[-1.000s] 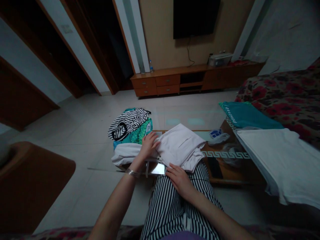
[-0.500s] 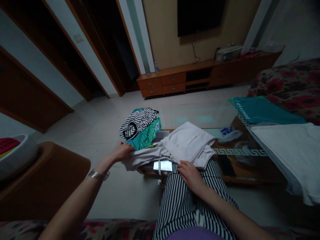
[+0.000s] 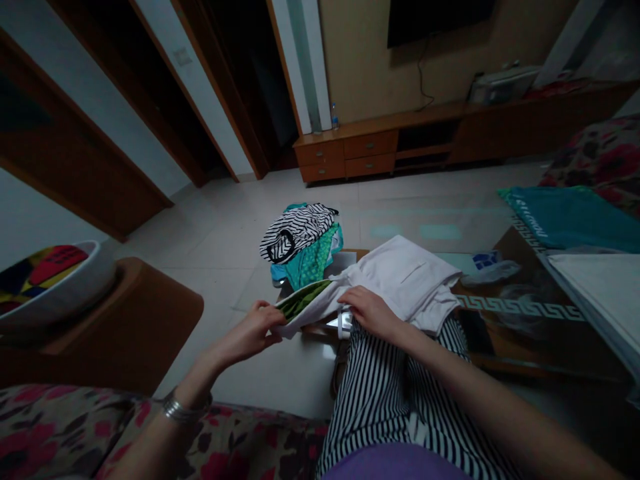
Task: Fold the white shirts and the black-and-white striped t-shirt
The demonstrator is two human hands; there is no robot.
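Observation:
A white shirt (image 3: pixel 405 273) lies partly folded on the edge of the glass table and over my knees. Its left part is stretched out in a strip, with a green patch (image 3: pixel 305 300) showing in the fold. My left hand (image 3: pixel 255 330) pinches the far left end of that strip, clear of the table. Closer in, my right hand (image 3: pixel 370 310) has its fingers closed on the shirt's near edge, above my striped trousers. Beneath the cloth, a bright phone-like screen (image 3: pixel 340 322) is mostly covered.
Behind the shirt is a pile of clothes, a zebra-striped garment (image 3: pixel 300 233) over a green one (image 3: pixel 307 263). The glass table (image 3: pixel 520 305) also bears a teal garment (image 3: pixel 565 217) and another white garment (image 3: pixel 600 287). At left, a white basin (image 3: pixel 75 283) sits on a brown armrest (image 3: pixel 165 313).
My left hand has pulled the shirt's end nearer and lifted it, exposing more green. My right hand has moved up onto the shirt's edge. The view has shifted left.

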